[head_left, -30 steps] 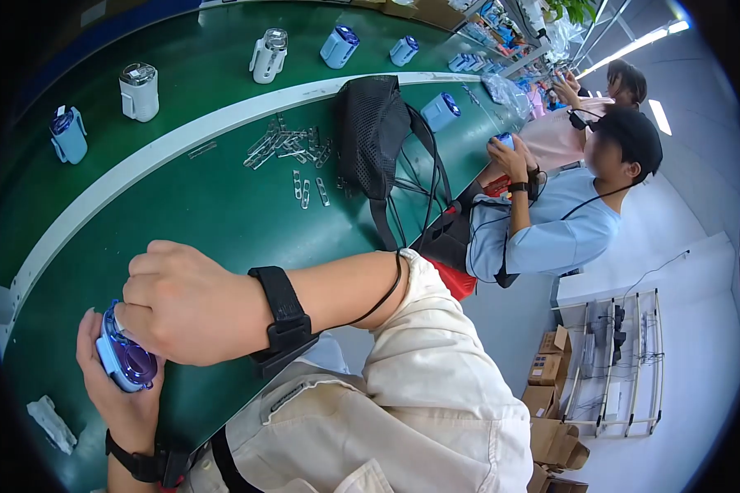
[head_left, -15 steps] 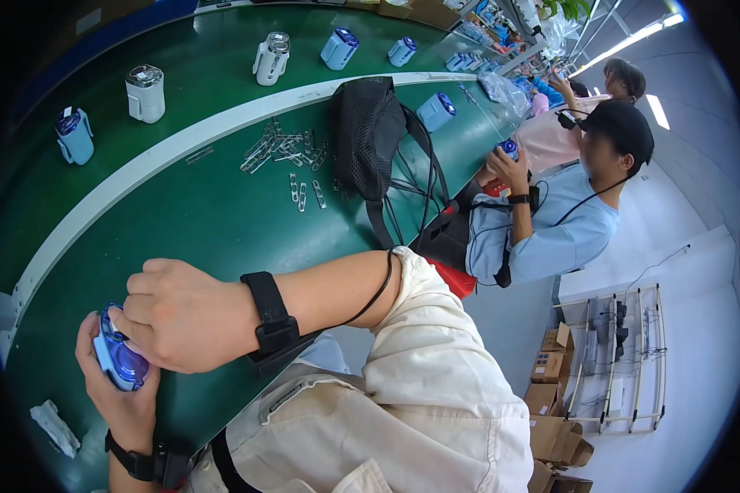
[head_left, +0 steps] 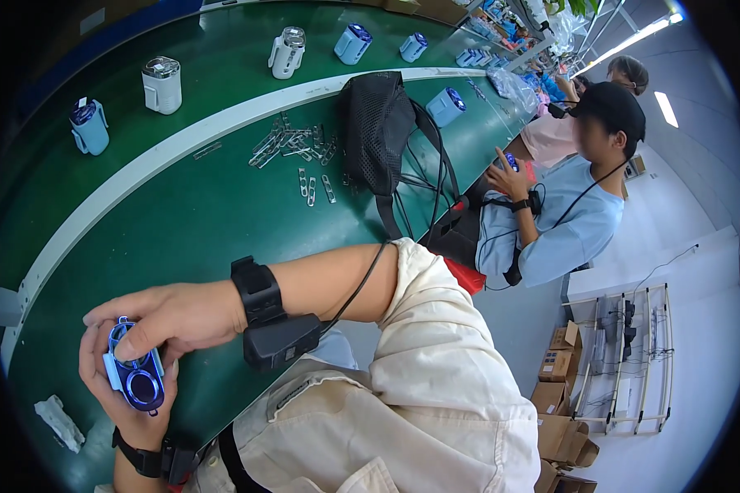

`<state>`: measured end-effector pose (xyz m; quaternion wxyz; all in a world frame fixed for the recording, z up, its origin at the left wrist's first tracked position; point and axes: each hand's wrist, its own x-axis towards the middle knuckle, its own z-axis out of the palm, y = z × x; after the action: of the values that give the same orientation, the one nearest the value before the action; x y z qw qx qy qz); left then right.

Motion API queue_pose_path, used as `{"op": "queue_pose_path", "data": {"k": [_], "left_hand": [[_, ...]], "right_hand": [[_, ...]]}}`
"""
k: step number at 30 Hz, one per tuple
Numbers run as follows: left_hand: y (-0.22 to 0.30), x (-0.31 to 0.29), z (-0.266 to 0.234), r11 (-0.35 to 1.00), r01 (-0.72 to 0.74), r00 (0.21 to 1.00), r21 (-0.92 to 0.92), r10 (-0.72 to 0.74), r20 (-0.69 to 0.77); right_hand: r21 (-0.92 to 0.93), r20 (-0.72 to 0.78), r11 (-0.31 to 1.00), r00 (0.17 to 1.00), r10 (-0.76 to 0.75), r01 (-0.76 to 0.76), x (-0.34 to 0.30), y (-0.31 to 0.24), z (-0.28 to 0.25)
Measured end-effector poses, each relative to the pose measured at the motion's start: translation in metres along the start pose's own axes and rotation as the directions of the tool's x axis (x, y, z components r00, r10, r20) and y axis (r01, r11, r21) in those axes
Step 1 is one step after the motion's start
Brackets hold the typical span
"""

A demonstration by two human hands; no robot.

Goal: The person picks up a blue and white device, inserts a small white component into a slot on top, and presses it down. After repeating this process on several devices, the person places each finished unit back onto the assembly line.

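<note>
Low on the left, my left hand (head_left: 99,382) wraps around a light-blue handheld device (head_left: 145,389) with a glossy dark-blue top. Two round rings show in that top, and the nearer one glows. My right hand (head_left: 168,316) reaches across from the right; its thumb presses on the device's top while the fingers close over the far end. The right fingertips are partly hidden. A crumpled white piece (head_left: 59,423) lies on the green table (head_left: 214,222) beside my left hand.
Metal clips (head_left: 292,144) lie in a loose pile near a black mesh bag (head_left: 370,123) with cables. Behind a white rail (head_left: 148,152) stand more devices, including a white one (head_left: 163,85). A co-worker (head_left: 567,189) sits at the right holding a similar device.
The device's top has turned more toward me, and its ring is lit. My right hand has opened from a curled grip, its thumb now on the top. The whole view has shifted slightly.
</note>
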<state>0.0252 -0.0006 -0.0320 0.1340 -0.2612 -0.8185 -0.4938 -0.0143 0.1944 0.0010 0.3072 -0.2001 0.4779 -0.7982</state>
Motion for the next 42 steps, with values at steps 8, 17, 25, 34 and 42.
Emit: {"op": "queue_pose_path", "data": {"k": [8, 17, 25, 34, 42], "left_hand": [[0.004, -0.008, -0.01, 0.997, -0.029, 0.999, 0.071, 0.03, -0.015], [0.004, -0.011, -0.014, 0.994, -0.087, 0.996, 0.063, 0.085, 0.029], [0.004, -0.001, -0.009, 1.0, -0.014, 1.0, -0.018, 0.014, 0.018], [0.012, 0.015, -0.004, 0.995, -0.092, 0.988, -0.04, 0.096, 0.118], [0.015, 0.023, 0.002, 0.93, -0.144, 0.983, -0.338, 0.174, 0.061]], "right_hand": [[0.072, 0.075, 0.997, 0.997, -0.033, 0.028, -0.004, -0.005, 0.017], [0.183, 0.115, 0.983, 0.993, -0.007, -0.015, -0.003, -0.002, 0.018], [0.296, 0.017, 0.952, 0.997, 0.077, -0.079, -0.003, -0.007, 0.023], [-0.433, -0.035, 0.885, 0.978, -0.205, 0.17, 0.001, 0.01, 0.003], [-0.106, 0.066, 0.994, 0.997, 0.046, -0.039, -0.01, -0.006, 0.004]]}}
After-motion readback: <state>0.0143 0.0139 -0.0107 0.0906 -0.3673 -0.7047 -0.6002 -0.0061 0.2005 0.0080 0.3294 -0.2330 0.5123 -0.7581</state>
